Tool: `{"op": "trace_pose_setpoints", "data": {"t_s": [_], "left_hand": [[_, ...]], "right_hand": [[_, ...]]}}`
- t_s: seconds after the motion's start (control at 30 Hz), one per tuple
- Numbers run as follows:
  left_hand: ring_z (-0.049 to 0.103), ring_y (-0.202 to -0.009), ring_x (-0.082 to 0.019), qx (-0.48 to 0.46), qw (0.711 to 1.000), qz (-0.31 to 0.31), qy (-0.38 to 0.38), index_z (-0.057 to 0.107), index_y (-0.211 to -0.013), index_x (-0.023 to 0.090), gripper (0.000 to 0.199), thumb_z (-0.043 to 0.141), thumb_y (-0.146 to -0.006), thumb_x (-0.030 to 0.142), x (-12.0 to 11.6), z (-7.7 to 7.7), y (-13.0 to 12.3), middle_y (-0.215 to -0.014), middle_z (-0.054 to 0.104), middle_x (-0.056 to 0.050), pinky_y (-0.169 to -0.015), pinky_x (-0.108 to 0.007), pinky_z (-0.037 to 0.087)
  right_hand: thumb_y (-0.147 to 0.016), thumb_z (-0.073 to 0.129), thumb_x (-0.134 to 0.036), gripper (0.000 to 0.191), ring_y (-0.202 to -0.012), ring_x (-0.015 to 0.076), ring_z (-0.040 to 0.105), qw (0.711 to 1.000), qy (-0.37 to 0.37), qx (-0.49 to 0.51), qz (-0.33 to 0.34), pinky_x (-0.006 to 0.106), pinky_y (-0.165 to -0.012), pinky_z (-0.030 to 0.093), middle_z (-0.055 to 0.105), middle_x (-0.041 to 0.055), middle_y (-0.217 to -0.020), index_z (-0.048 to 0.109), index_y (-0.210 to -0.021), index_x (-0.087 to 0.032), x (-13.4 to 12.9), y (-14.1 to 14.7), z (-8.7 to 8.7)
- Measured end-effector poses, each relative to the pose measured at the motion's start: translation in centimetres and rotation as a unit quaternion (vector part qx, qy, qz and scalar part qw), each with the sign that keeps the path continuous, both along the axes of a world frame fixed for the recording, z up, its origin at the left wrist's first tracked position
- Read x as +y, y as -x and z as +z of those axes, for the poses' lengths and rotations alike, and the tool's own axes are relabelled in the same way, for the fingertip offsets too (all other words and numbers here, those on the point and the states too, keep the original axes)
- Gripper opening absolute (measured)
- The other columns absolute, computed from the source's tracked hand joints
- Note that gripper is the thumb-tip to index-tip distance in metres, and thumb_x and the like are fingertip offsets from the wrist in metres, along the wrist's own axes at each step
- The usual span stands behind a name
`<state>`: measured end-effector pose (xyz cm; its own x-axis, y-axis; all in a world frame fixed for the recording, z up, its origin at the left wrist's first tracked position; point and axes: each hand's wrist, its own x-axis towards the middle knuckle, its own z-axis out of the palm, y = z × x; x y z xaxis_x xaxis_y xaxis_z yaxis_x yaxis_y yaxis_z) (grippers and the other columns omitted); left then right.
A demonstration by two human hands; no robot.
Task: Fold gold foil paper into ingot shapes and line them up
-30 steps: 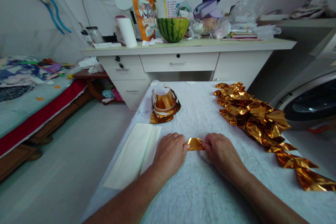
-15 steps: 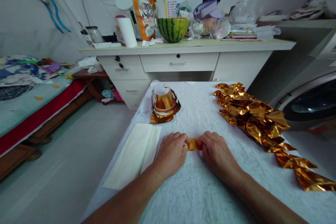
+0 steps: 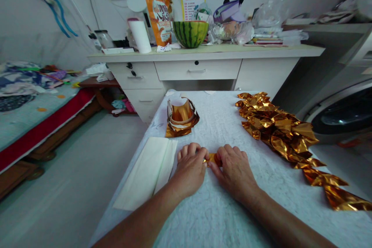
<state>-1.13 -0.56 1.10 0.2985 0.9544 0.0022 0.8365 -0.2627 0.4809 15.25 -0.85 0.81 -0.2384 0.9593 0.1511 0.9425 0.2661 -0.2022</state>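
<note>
A small piece of gold foil paper (image 3: 213, 159) lies between my hands, low over the covered table. My left hand (image 3: 192, 166) is closed on its left end, thumb and forefinger pinching. At the other end my right hand (image 3: 234, 168) grips it with the thumb below and the fingers on top. Curled sheets of gold foil paper (image 3: 181, 118) stand in a ring beyond my left hand. To the right spreads a pile of folded, shiny gold foil pieces (image 3: 279, 128). Folded white paper (image 3: 145, 174) rests beside my left forearm.
A white desk (image 3: 200, 52) stands beyond the table, bearing a half watermelon (image 3: 190, 34), an orange pouch (image 3: 159, 17) and a paper roll (image 3: 140, 37). A bed (image 3: 43, 112) is on the left. On the right is a washing machine (image 3: 340, 108).
My right hand has shifted slightly left, closer to my left hand, and its thumb has come forward under the foil. Less of the foil shows between my hands. My left fingers have lifted a little.
</note>
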Motion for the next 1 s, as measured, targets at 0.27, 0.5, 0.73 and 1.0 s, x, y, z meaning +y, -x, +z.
{"op": "trace_pose_setpoints", "data": {"t_s": [0.27, 0.5, 0.73, 1.0], "left_hand": [[0.038, -0.123, -0.024, 0.013, 1.0, -0.026, 0.011, 0.055, -0.104, 0.031, 0.03, 0.049, -0.082, 0.011, 0.3, 0.3, 0.8, -0.127, 0.045, -0.002, -0.102, -0.044, 0.029], [0.036, -0.126, -0.025, 0.016, 0.999, -0.04, 0.02, 0.056, -0.11, 0.036, 0.037, 0.048, -0.084, 0.012, 0.6, -0.1, 1.4, -0.131, 0.043, -0.001, -0.103, -0.046, 0.029], [0.036, -0.126, -0.025, 0.02, 0.999, -0.05, 0.011, 0.056, -0.111, 0.037, 0.038, 0.048, -0.083, 0.012, 0.6, -0.4, 1.7, -0.132, 0.042, -0.001, -0.102, -0.046, 0.03], [0.037, -0.125, -0.025, 0.029, 0.998, -0.055, 0.011, 0.055, -0.113, 0.038, 0.041, 0.047, -0.083, 0.011, 0.7, -0.6, 1.9, -0.131, 0.041, -0.001, -0.103, -0.045, 0.03]], "right_hand": [[-0.087, 0.058, -0.026, 0.004, -0.085, 0.0245, 0.05, 1.0, 0.014, 0.022, -0.005, 0.035, -0.072, 0.03, 0.057, 0.005, -0.09, 0.058, -0.089, -0.022, 0.1, -0.3, -0.6], [-0.083, 0.058, -0.022, 0.016, -0.09, 0.026, 0.049, 0.998, 0.008, 0.054, -0.02, 0.036, -0.074, 0.032, 0.056, 0.0064, -0.099, 0.06, -0.099, -0.026, 0.2, -1.7, -0.8], [-0.084, 0.058, -0.028, 0.023, -0.101, 0.0297, 0.048, 0.998, 0.0, 0.061, -0.03, 0.045, -0.083, 0.037, 0.053, 0.0096, -0.114, 0.059, -0.107, -0.026, 0.3, -3.9, -1.5], [-0.083, 0.058, -0.019, 0.031, -0.11, 0.0314, 0.048, 0.997, 0.024, 0.062, -0.034, 0.05, -0.091, 0.038, 0.053, 0.0095, -0.12, 0.059, -0.113, -0.03, 0.3, -4.8, -1.1]]}}
